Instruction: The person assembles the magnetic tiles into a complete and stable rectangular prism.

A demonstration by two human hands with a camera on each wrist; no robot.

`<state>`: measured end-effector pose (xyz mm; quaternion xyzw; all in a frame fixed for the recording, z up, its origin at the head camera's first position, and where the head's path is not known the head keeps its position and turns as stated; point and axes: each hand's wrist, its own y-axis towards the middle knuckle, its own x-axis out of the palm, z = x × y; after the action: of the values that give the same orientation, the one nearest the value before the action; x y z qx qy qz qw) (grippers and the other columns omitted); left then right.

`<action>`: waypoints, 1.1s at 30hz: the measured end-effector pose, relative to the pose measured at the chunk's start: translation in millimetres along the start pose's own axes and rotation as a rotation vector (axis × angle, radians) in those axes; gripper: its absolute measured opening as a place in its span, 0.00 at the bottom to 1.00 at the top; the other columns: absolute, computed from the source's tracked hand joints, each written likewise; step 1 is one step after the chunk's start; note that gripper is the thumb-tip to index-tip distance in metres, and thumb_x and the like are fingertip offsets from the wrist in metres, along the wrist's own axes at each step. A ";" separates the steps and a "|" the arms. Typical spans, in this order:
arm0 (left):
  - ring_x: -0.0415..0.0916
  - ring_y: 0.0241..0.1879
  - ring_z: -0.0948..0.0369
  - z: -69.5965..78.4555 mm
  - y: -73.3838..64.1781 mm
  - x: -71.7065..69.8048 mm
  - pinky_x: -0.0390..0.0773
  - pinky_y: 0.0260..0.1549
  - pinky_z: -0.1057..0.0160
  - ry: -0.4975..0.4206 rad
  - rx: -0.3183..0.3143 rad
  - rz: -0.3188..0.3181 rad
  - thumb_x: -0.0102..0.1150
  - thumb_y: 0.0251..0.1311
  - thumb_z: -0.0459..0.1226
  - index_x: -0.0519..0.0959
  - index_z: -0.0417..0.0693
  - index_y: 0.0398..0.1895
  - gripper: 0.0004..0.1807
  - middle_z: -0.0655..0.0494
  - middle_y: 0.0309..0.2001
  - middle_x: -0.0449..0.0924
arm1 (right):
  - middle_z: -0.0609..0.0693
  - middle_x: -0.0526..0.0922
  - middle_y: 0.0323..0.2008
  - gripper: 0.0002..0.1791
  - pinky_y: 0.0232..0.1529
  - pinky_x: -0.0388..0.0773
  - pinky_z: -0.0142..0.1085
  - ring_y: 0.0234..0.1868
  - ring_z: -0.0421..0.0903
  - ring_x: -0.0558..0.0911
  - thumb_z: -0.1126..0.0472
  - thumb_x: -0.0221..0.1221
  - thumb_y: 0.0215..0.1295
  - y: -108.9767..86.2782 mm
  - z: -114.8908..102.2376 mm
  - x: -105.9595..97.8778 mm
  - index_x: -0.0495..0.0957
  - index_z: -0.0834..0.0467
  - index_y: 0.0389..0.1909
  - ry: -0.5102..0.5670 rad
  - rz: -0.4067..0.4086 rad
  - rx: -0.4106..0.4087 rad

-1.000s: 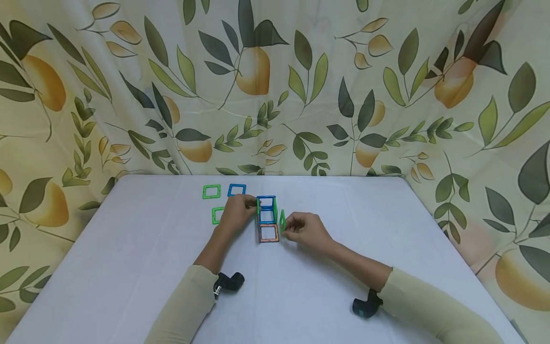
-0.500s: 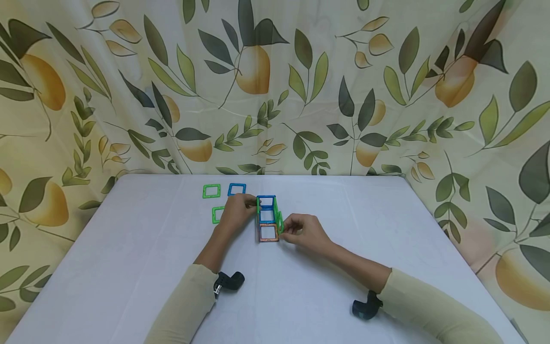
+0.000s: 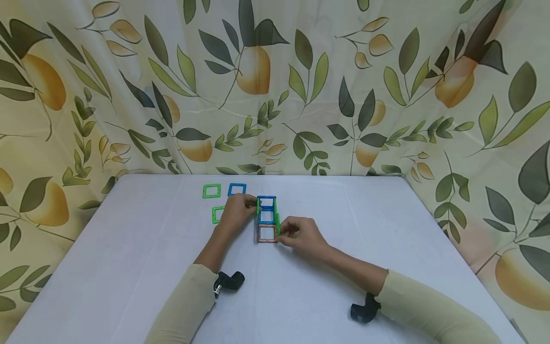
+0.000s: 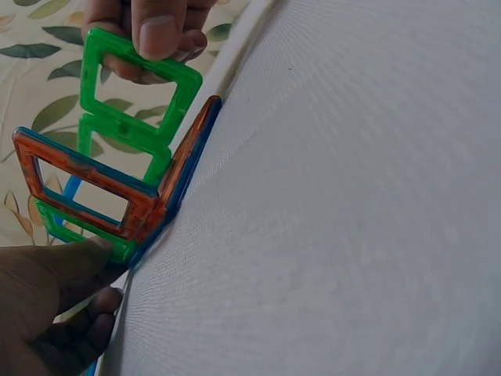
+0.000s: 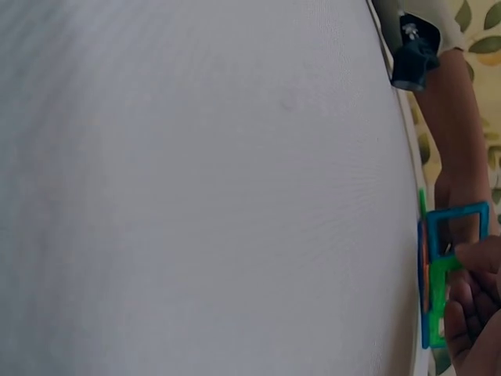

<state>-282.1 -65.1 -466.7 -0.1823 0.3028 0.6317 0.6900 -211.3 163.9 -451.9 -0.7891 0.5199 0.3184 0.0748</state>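
Note:
A small structure of square magnetic tiles (image 3: pixel 267 223), blue, green and orange open frames, stands on the white table. My left hand (image 3: pixel 235 211) holds its far left side, with the thumb on a green tile (image 4: pixel 117 249) in the left wrist view. At the near right side, my right hand (image 3: pixel 304 235) pinches another green tile (image 4: pixel 88 69) by its edge. That tile is upright and meets a green tile of the structure along one side in the left wrist view. The right wrist view shows the right hand (image 5: pixel 479 301) only partly, at the frame's edge.
Left of the structure, a green tile (image 3: pixel 211 185) and a blue tile (image 3: pixel 237 184) lie flat at the back. A second green tile (image 3: pixel 214 216) lies nearer, partly covered by my left hand. Behind the white table (image 3: pixel 150 248) hangs a leaf-patterned curtain (image 3: pixel 283 114).
My right hand has moved left and slightly nearer, bringing its green tile from apart to against the structure's right side. The left hand has stayed in place.

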 end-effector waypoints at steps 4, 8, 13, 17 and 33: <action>0.84 0.43 0.57 -0.1 -0.5 -0.1 0.82 0.50 0.56 0.000 -0.002 -0.002 0.70 0.67 0.32 0.88 0.39 0.51 0.12 0.51 0.42 0.90 | 0.44 0.84 0.28 0.07 0.33 0.80 0.32 0.31 0.41 0.80 0.71 0.74 0.58 -0.6 -1.8 2.9 0.86 0.63 0.35 0.013 0.006 -0.015; 0.83 0.43 0.56 -0.7 -1.2 0.5 0.82 0.51 0.55 0.000 -0.008 -0.003 0.70 0.67 0.33 0.89 0.40 0.51 0.12 0.51 0.43 0.90 | 0.44 0.85 0.28 0.07 0.33 0.81 0.32 0.30 0.41 0.81 0.70 0.74 0.58 -1.5 -1.5 5.4 0.86 0.63 0.34 0.024 0.015 -0.016; 0.83 0.44 0.56 -1.4 -1.1 0.9 0.82 0.51 0.55 0.000 -0.013 -0.004 0.71 0.66 0.33 0.89 0.40 0.51 0.12 0.51 0.43 0.90 | 0.44 0.86 0.28 0.07 0.33 0.82 0.32 0.29 0.40 0.81 0.71 0.74 0.58 -2.2 -1.5 7.3 0.86 0.62 0.34 0.026 0.030 -0.005; 0.83 0.44 0.56 -2.1 -0.3 1.4 0.82 0.52 0.55 -0.001 -0.004 -0.002 0.71 0.66 0.33 0.89 0.40 0.51 0.12 0.51 0.43 0.90 | 0.44 0.86 0.28 0.06 0.34 0.83 0.33 0.30 0.41 0.82 0.72 0.74 0.58 -2.8 -3.5 8.1 0.87 0.62 0.34 0.027 0.032 0.012; 0.84 0.45 0.56 -4.0 1.2 1.8 0.82 0.52 0.55 -0.007 -0.006 -0.003 0.71 0.66 0.32 0.89 0.41 0.51 0.12 0.51 0.44 0.90 | 0.44 0.87 0.29 0.06 0.36 0.85 0.33 0.30 0.41 0.84 0.71 0.74 0.59 -2.2 -2.6 11.9 0.87 0.61 0.35 0.033 0.025 0.050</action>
<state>-284.1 -66.1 -470.7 -0.1826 0.2984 0.6321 0.6915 -205.3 154.5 -457.3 -0.7856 0.5386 0.2933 0.0821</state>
